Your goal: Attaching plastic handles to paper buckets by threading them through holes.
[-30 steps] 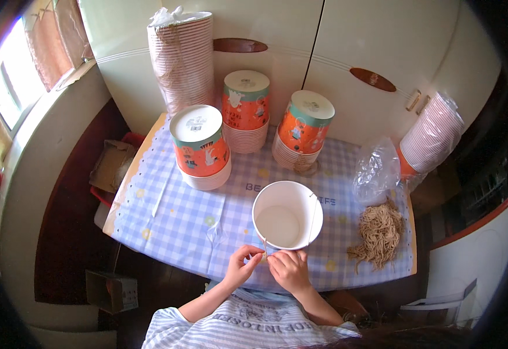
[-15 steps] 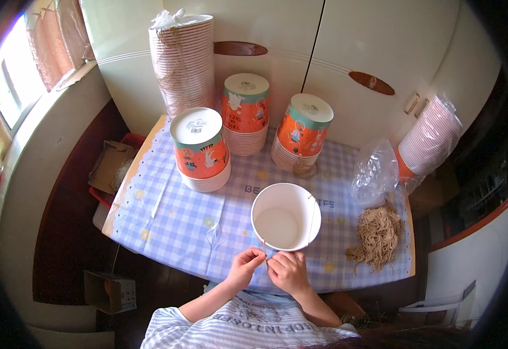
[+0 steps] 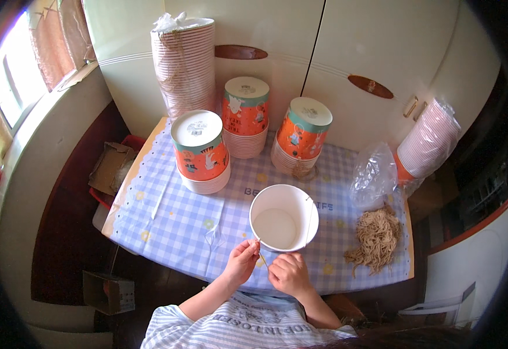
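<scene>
A white-lined paper bucket (image 3: 283,202) stands mouth up on the checked tablecloth, just in front of my hands. My left hand (image 3: 241,263) is closed in a pinch at the bucket's near-left rim, holding a thin cord (image 3: 263,259). Close by, below the near rim, my right hand (image 3: 289,273) has its fingers curled round the cord's lower part. A short stretch of cord shows between the two hands. At the bucket's right side, a strand runs from the rim down toward my right hand. How the cord meets the bucket at the left is hidden by my fingers.
A heap of beige cords (image 3: 376,238) lies at the right, below a crumpled clear plastic bag (image 3: 375,174). Upside-down orange bucket stacks (image 3: 201,157) stand behind. Tall wrapped stacks (image 3: 184,67) rise at the back left and right. A cabinet (image 3: 265,29) backs the table.
My left hand has moved slightly up and left, to the bucket's rim. More cord now shows between my hands. The right hand has barely moved.
</scene>
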`<state>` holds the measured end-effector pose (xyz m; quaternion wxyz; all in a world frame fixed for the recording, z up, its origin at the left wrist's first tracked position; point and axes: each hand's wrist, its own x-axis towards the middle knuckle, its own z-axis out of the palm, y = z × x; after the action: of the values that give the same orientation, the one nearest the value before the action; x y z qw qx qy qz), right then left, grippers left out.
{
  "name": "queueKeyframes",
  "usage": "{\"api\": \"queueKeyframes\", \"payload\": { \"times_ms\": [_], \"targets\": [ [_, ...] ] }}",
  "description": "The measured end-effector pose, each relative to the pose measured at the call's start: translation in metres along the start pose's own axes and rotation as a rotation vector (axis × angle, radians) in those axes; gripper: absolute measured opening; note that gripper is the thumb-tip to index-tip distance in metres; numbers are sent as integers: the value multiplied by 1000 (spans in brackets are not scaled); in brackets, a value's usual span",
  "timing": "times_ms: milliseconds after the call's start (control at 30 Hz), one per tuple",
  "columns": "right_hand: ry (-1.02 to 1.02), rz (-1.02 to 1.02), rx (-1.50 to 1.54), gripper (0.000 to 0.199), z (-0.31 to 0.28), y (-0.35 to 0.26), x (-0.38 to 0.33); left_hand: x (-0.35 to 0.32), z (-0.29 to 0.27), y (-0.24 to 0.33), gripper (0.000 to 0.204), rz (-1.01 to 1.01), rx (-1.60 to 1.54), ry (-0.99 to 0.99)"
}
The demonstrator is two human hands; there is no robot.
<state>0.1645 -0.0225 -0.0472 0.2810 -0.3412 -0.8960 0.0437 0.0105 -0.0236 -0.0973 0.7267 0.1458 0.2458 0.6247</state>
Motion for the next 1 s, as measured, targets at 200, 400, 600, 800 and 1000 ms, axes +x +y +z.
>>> {"api": "queueKeyframes", "payload": {
  "times_ms": [200,400,600,800,1000],
  "targets": [
    [2,-16,68,8,-5,14,-5,7,4,13,6,-61,124,75],
    [-63,49,-16,11,-6,15,-5,7,6,12,5,-50,249,126],
    [31,192,76,22,9,-2,3,1,12,-2,10,-76,245,67],
    [23,194,75,9,16,-9,5,0,21,6,9,114,366,109],
    [12,176,66,5,14,-9,4,0,11,2,9,98,395,66]
  ]
}}
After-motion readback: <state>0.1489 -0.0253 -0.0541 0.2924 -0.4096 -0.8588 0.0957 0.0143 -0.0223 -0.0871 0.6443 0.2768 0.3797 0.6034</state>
